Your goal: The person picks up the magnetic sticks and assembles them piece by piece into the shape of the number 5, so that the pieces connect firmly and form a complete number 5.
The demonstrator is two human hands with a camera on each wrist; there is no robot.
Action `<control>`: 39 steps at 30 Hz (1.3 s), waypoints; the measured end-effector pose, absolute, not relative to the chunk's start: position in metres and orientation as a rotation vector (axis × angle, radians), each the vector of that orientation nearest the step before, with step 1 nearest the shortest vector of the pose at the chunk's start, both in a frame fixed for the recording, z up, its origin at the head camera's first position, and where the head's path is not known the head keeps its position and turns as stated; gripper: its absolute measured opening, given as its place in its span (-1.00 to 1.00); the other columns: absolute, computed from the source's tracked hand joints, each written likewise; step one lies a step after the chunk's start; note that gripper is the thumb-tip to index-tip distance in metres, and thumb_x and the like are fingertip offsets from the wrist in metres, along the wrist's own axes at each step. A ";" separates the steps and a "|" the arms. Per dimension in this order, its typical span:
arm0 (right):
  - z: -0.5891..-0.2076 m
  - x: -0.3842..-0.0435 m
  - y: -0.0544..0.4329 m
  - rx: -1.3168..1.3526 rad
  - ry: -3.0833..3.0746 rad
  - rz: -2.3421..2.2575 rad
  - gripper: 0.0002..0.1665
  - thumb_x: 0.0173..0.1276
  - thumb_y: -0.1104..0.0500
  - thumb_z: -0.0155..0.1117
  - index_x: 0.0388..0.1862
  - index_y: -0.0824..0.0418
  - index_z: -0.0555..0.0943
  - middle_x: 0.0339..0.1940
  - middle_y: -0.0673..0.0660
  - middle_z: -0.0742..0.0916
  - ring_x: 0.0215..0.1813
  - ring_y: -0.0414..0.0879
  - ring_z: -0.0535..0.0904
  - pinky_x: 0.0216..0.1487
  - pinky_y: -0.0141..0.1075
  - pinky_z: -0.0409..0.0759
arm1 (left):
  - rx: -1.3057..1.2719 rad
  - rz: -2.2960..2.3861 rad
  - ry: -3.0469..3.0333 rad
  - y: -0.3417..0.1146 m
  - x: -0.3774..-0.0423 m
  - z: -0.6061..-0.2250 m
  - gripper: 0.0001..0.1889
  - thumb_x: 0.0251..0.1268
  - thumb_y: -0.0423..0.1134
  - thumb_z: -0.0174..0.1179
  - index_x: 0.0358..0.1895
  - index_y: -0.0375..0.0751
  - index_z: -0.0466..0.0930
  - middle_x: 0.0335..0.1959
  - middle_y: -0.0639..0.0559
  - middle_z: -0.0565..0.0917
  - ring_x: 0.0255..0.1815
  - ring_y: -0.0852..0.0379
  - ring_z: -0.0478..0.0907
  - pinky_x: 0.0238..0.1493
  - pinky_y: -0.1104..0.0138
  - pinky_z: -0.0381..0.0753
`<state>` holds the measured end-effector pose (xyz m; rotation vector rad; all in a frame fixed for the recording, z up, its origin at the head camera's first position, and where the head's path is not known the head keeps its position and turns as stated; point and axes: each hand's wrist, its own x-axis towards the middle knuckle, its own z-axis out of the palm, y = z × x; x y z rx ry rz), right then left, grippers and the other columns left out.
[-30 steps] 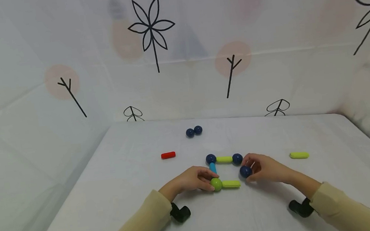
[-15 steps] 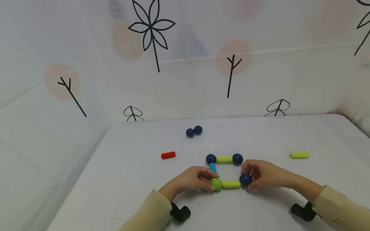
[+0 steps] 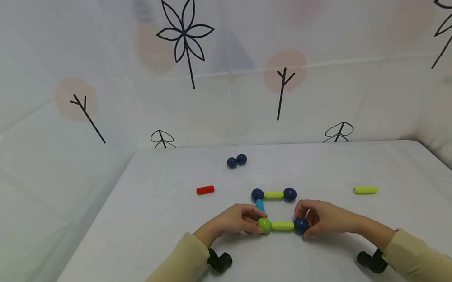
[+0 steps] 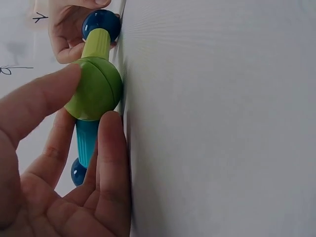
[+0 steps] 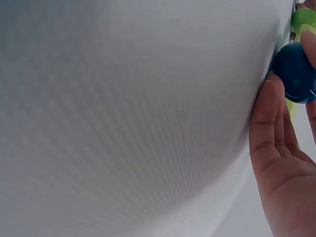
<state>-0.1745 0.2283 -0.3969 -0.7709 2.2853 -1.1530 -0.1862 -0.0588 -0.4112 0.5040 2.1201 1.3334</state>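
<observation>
My left hand (image 3: 239,219) holds a green ball (image 3: 264,225) between thumb and fingers at the near left corner of a small ball-and-stick figure. From that ball a blue stick (image 3: 260,205) runs back to a dark blue ball (image 3: 257,195), joined by a yellow-green stick (image 3: 274,195) to another dark blue ball (image 3: 290,194). A second yellow-green stick (image 3: 282,225) reaches right from the green ball to a dark blue ball (image 3: 301,225), which my right hand (image 3: 326,216) pinches. In the left wrist view this ball (image 4: 101,24) sits against the stick's end.
Two dark blue balls (image 3: 237,161) lie side by side near the table's back. A red stick (image 3: 205,189) lies at the left and a loose yellow-green stick (image 3: 365,190) at the right. Patterned white cloth (image 3: 230,104) stands behind the white table (image 3: 164,183).
My right hand has brought its dark blue ball toward me, from beyond the near yellow-green stick to that stick's right end. My left hand has stayed at the green ball.
</observation>
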 end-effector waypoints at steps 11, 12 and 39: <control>-0.397 -0.175 0.238 -0.809 2.308 -1.144 -0.49 0.05 0.17 0.47 -0.05 0.22 0.46 -0.20 0.14 0.56 -0.31 -0.07 0.54 -0.31 -0.32 0.57 | 0.500 1.345 2.118 -0.058 -0.184 -0.411 -0.68 0.10 -0.31 0.34 -0.03 -0.04 0.63 -0.18 0.14 0.64 -0.13 0.22 0.54 -0.15 0.35 0.57; -0.397 -0.175 0.240 -0.811 2.314 -1.148 -0.49 0.05 0.17 0.47 -0.05 0.23 0.46 -0.20 0.15 0.57 -0.31 -0.07 0.54 -0.31 -0.31 0.58 | 0.500 1.344 2.118 -0.058 -0.185 -0.411 -0.68 0.10 -0.31 0.34 -0.03 -0.04 0.63 -0.18 0.15 0.64 -0.13 0.22 0.54 -0.15 0.35 0.56; -0.393 -0.172 0.278 -0.677 2.546 -1.144 -0.58 0.09 0.19 0.43 -0.11 0.28 0.50 -0.24 0.14 0.60 -0.27 -0.15 0.53 -0.27 -0.37 0.56 | 0.486 1.348 2.111 -0.057 -0.185 -0.411 -0.67 0.09 -0.32 0.34 -0.03 -0.05 0.63 -0.18 0.14 0.64 -0.14 0.22 0.54 -0.17 0.35 0.57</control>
